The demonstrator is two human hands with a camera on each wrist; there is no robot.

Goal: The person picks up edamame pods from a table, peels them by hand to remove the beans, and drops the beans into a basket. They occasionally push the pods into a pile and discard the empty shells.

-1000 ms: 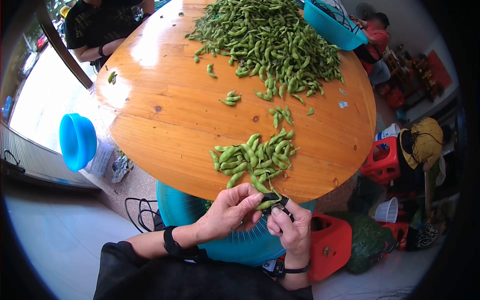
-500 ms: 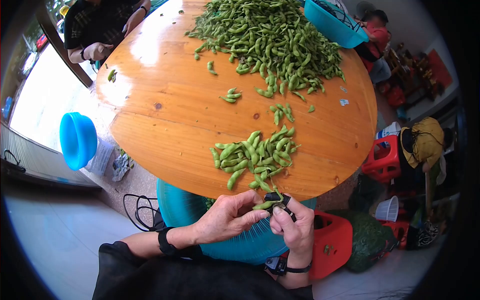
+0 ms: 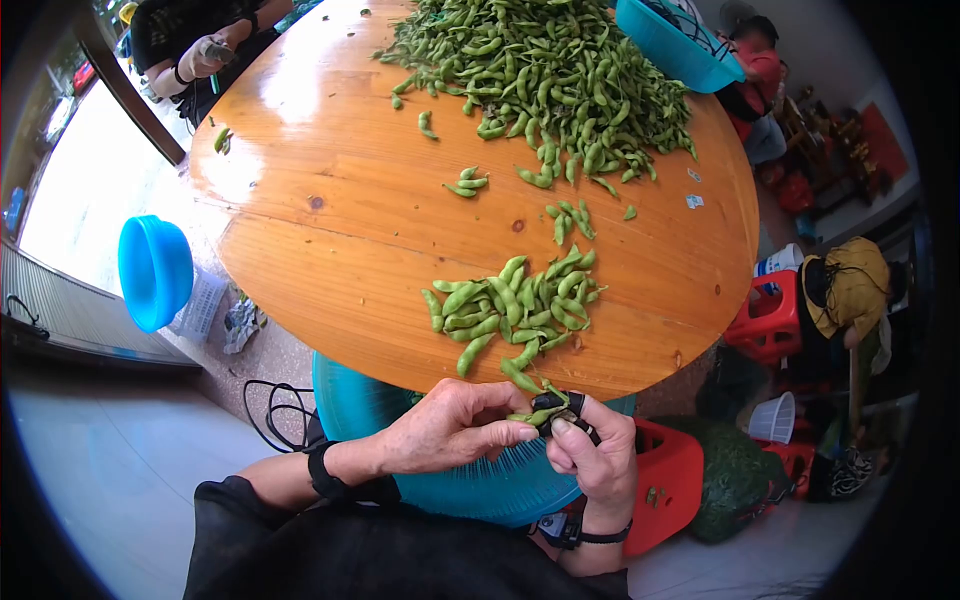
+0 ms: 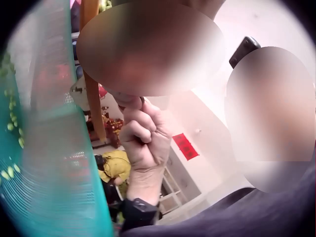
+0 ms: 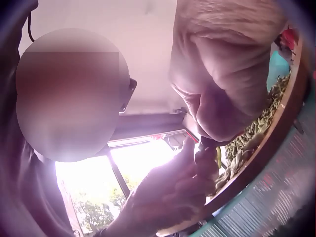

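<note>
At the table's near edge, both hands meet over a green soybean pod (image 3: 530, 414). My left hand (image 3: 450, 430) pinches its left end between thumb and fingers. My right hand (image 3: 602, 455) has curled fingers, with the thumb pressed at the pod's other end. Black wrapping (image 3: 557, 402) covers part of the right forefinger. In the left wrist view the right hand (image 4: 143, 136) shows its folded fingers; a blurred patch hides the pod there. The right wrist view has the left hand (image 5: 170, 190) below the right one. A small pile of pods (image 3: 510, 305) lies just beyond the hands.
A large heap of pods (image 3: 540, 80) covers the far side of the wooden table (image 3: 350, 250). Below my hands is a teal basin (image 3: 480, 495), with loose green beans (image 4: 11, 172) inside. Red stools (image 3: 665, 480) stand right. Another person's hands (image 3: 205, 58) are far left.
Both hands have shifted slightly right. Less of the pod shows between the fingers, and my left fingers have straightened somewhat. The other person's hands have come together and hold something small.
</note>
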